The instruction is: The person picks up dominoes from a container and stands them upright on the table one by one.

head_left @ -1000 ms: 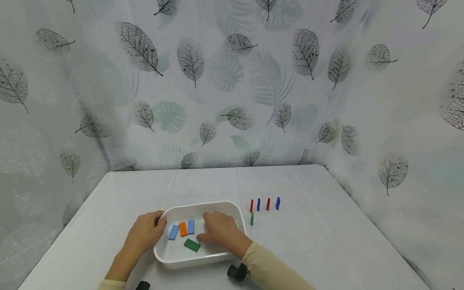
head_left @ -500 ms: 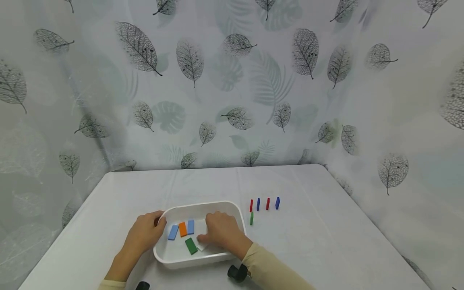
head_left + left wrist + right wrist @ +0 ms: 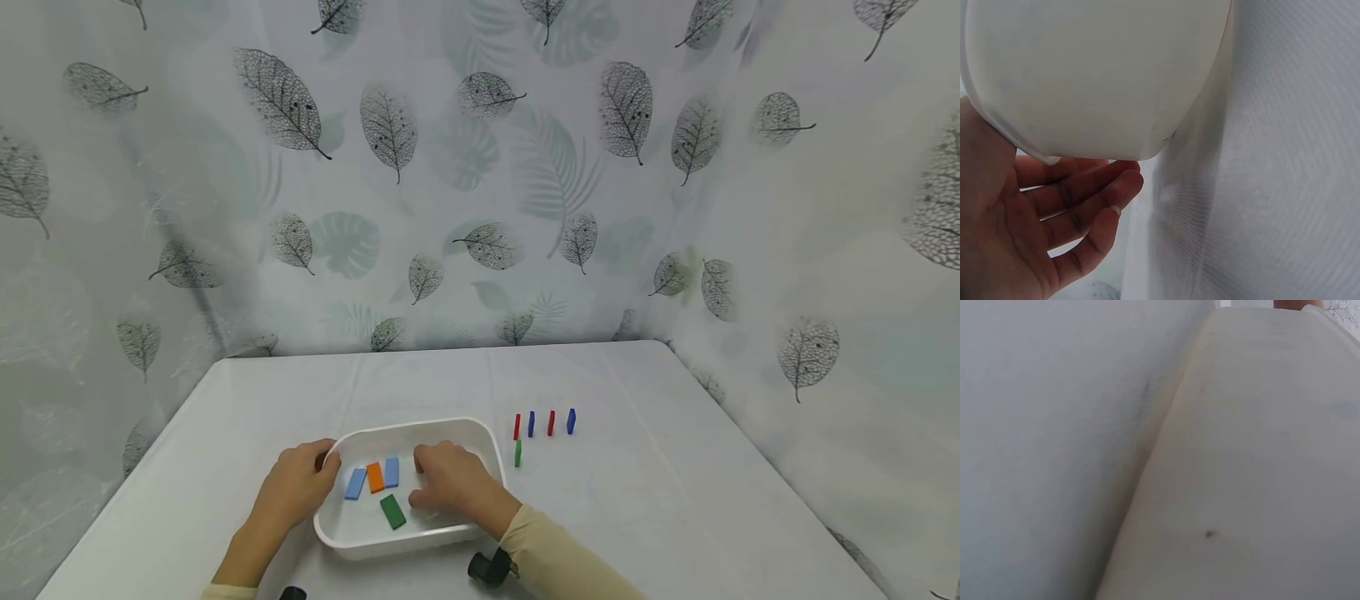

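Note:
In the head view a white plastic tray sits near the front of the table. My left hand grips its left end, thumb at the rim; the left wrist view shows fingers bent below the rim by the outer wall. Inside the tray my right hand reaches down, index finger and thumb apart, the other fingertips hidden. Left of it lie two light blue blocks, an orange block between them, and a green block nearer the thumb. Only the tray's outer side fills the right wrist view.
Right of the tray, thin blocks stand on edge: a red block, a dark blue block, another red block and another dark blue block in a row. A bright green block stands before them. Leaf-patterned curtains surround the white table.
The green block in the tray turned from lying crosswise to a steeper slant. A white piece seen by the right thumb half a second ago hardly shows now. The left hand keeps its hold.

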Tool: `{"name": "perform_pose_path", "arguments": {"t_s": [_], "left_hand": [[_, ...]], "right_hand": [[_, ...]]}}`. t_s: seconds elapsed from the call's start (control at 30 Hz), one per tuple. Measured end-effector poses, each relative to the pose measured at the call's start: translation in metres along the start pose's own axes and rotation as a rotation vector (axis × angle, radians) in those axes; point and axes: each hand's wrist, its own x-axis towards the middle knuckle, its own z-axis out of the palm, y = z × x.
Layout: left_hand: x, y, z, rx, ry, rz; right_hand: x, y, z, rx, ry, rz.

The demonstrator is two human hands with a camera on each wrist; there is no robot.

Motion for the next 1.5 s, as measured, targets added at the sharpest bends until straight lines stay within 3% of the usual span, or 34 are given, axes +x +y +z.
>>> {"name": "perform_pose_path", "arguments": {"t_s": [0.9,1.23,1.5], "left_hand": [[0.0023,-0.0033,0.0026,-0.002,-0.01,-0.015],[0.0038,-0.0049,0.0049,-0.008,-0.012,-0.013],[0.0046,-0.0046,0.0042,-0.014,-0.01,-0.004]], "right_hand": [[0.0019,0.0018,0.0012,-0.044,0.089,-0.106],[0.0018,0.003,0.0003,0.054,0.097,-0.098],[-0.0007,0.0033,-0.0045,0.128,0.151,-0.172]]}}
